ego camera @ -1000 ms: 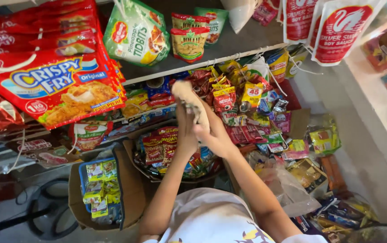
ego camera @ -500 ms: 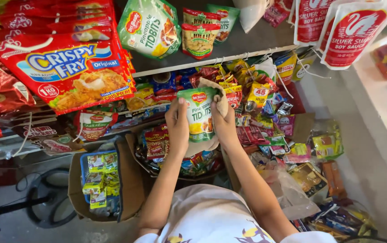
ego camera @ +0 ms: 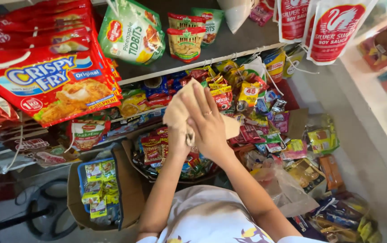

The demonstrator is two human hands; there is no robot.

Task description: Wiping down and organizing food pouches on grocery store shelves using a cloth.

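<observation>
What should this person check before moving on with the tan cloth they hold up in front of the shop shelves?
1. Both hands on the cloth: ok. The right hand lies over the tan cloth, and the left hand grips it from below.
2. Cloth clear of the hanging sachets: cannot tell; it overlaps them in this view.
3. Cloth bunched, not trailing: ok; only one corner sticks out to the right.
4. Basket of snack packs below the hands upright: ok.
5. Cardboard box near the left elbow out of the way: ok; it sits off to the left.
6. Shelf edge above free of loose items: cannot tell.
</observation>
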